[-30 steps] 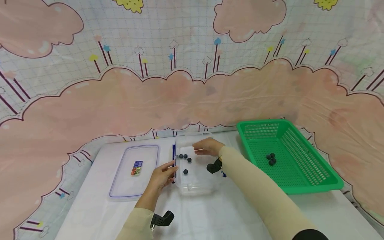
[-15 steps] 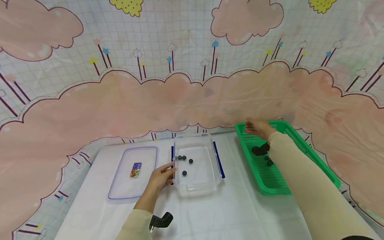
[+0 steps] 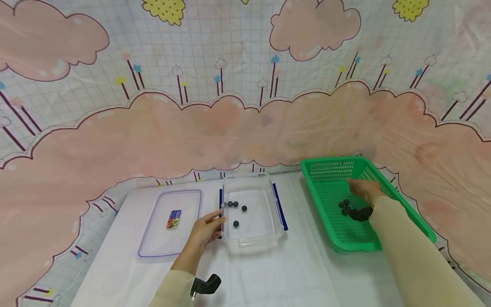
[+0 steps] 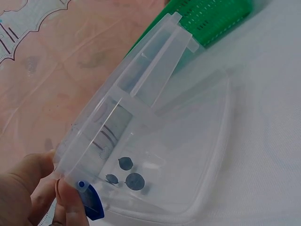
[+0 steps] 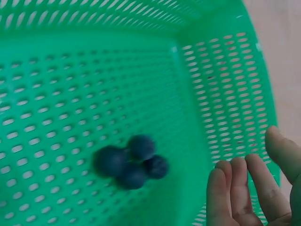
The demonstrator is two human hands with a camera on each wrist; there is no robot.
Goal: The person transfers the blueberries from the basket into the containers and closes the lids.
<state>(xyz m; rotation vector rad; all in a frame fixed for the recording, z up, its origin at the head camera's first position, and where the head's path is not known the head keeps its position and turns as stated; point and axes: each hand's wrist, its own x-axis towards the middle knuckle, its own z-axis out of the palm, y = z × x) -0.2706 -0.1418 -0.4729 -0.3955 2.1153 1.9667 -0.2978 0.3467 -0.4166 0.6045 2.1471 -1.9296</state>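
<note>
Left hand (image 3: 206, 230) pinches one clear plastic box (image 3: 262, 219), four round dark-blue berries (image 3: 244, 208) inside, loose-fingered right hand (image 3: 365, 190) beside four more berries (image 5: 110, 161) in one green plastic basket (image 3: 326, 188), white-covered table (image 3: 291, 277), pink-patterned backdrop (image 3: 192, 132)

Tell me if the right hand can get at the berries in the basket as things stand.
Likely yes: the right hand is over the open-topped basket, fingers relaxed and apart from the berries, and the right wrist view shows nothing between them.
</note>
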